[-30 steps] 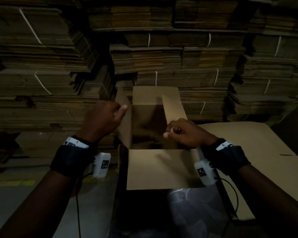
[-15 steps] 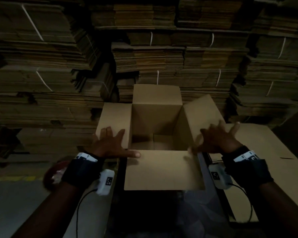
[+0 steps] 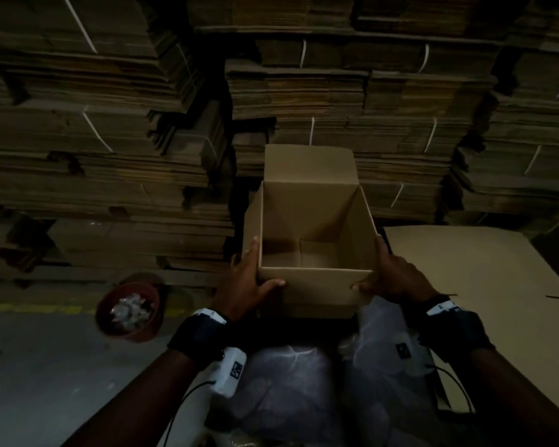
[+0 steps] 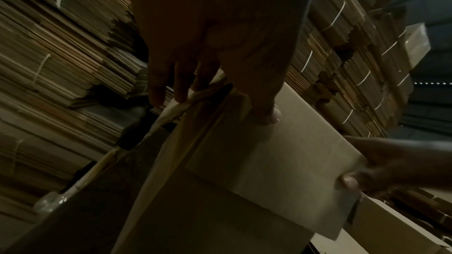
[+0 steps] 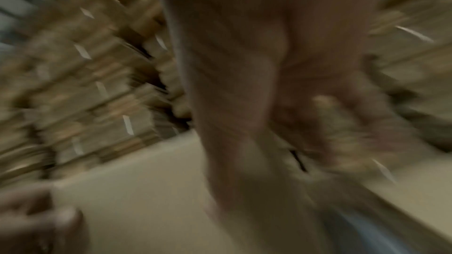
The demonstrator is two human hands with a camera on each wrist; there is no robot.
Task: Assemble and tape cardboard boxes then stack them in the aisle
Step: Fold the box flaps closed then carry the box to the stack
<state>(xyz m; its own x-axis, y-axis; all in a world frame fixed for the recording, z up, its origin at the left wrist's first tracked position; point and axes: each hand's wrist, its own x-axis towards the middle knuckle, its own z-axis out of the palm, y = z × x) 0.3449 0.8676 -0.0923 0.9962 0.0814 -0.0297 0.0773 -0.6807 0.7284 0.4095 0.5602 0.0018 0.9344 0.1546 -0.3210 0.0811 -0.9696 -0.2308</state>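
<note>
An open-topped cardboard box point(image 3: 317, 287) sits upright in front of me, its far flap standing up and its side flaps folded down against the walls. My left hand point(image 3: 249, 279) grips the near left corner, thumb on the front face, fingers along the left side. My right hand point(image 3: 389, 275) grips the near right corner the same way. The left wrist view shows my left hand point(image 4: 215, 55) over the box point(image 4: 269, 161), with my right hand point(image 4: 391, 165) at the other corner. The right wrist view is badly blurred; my right hand point(image 5: 257, 84) lies against the box point(image 5: 146, 190).
Tall stacks of strapped flat cardboard point(image 3: 336, 91) fill the wall ahead. A large flat cardboard sheet point(image 3: 465, 285) lies to the right. A red bowl of crumpled scraps point(image 3: 128, 309) sits on the grey floor at left. Shiny plastic wrap point(image 3: 304, 382) lies below the box.
The side flaps, spread outward half a second ago, now lie folded down against the box. Both hands have moved from the flaps to the near corners.
</note>
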